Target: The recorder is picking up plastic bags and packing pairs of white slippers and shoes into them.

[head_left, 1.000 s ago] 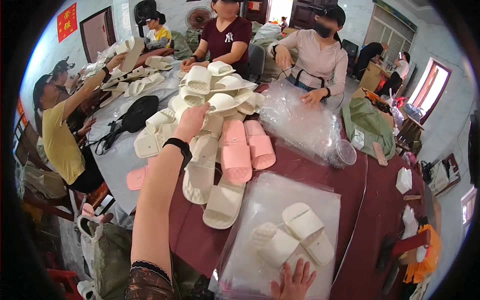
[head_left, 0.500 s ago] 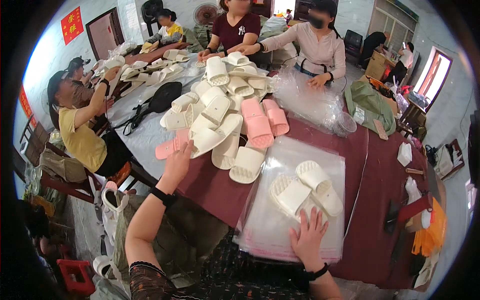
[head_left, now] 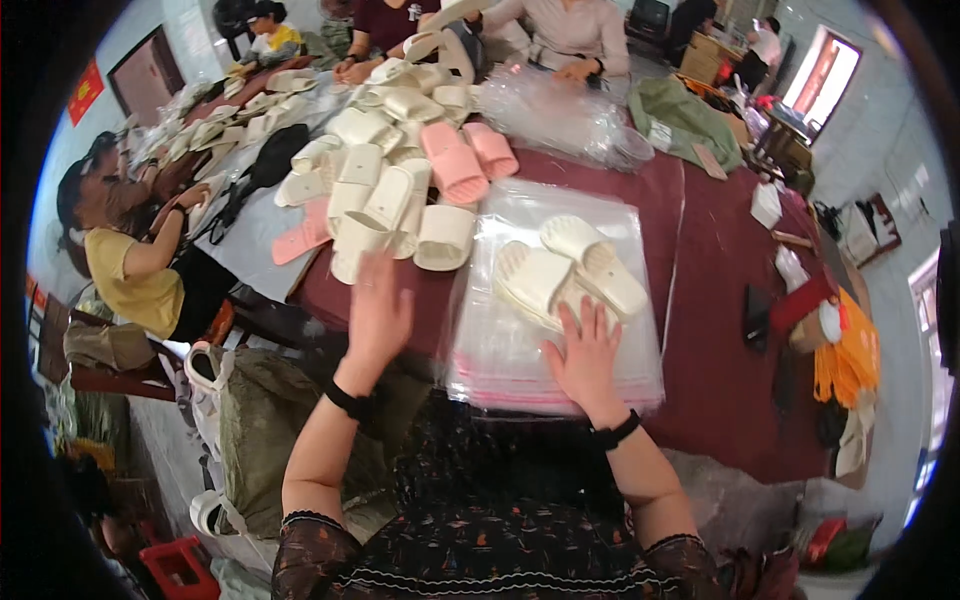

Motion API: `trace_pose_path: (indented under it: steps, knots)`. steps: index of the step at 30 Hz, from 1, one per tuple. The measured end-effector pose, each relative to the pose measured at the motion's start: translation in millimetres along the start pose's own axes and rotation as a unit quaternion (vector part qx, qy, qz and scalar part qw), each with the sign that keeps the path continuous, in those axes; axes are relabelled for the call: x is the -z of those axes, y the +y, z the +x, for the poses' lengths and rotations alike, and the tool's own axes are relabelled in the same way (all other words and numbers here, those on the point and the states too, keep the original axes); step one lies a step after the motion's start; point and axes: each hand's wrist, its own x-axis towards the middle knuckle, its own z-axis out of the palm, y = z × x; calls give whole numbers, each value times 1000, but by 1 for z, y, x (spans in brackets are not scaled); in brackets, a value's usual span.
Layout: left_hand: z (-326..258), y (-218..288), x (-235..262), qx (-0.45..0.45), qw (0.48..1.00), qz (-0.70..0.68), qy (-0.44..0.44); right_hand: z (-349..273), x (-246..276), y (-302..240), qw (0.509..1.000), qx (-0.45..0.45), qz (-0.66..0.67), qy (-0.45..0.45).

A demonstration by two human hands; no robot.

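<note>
**While two hands work the slipper pile**

Where the clear plastic bags (head_left: 520, 350) lie stacked flat at the near edge of the bench (head_left: 720, 330), a pair of cream slippers (head_left: 570, 275) rests on top of them, soles partly overlapping. The stack is rectangular and glossy, with a thin pink strip along its near edge. The right hand (head_left: 585, 350) lies flat on the top bag, fingers spread and touching the near slipper; its grip is wide and holds nothing. The left hand (head_left: 378, 312) hovers palm down over the left near edge of the bench, fingers spread, its grip also wide and empty, just short of the heap of cream slippers (head_left: 385, 190). Both wrists wear black bands.

Two pink slippers (head_left: 470, 158) lie at the far side of that heap. A loose mound of clear bags (head_left: 560, 115) sits farther off, with a green cloth bag (head_left: 685, 118) to its right. On the far left wall hangs a red rectangular sign (head_left: 86, 90). Other people sit around the far and left sides.
</note>
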Motion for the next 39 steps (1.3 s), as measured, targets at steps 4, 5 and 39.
trace_pose_path:
  steps: [4,5,39]
  knots:
    - [-27,86,-14,-162,962,-138,-174,1,0,6,1000,5,0,0]
    - [-35,91,-29,-168,955,-159,-186,0,0,9,1000,14,7,-9]
    - [-17,103,-75,-230,937,-171,-198,28,49,87,974,-107,113,167]
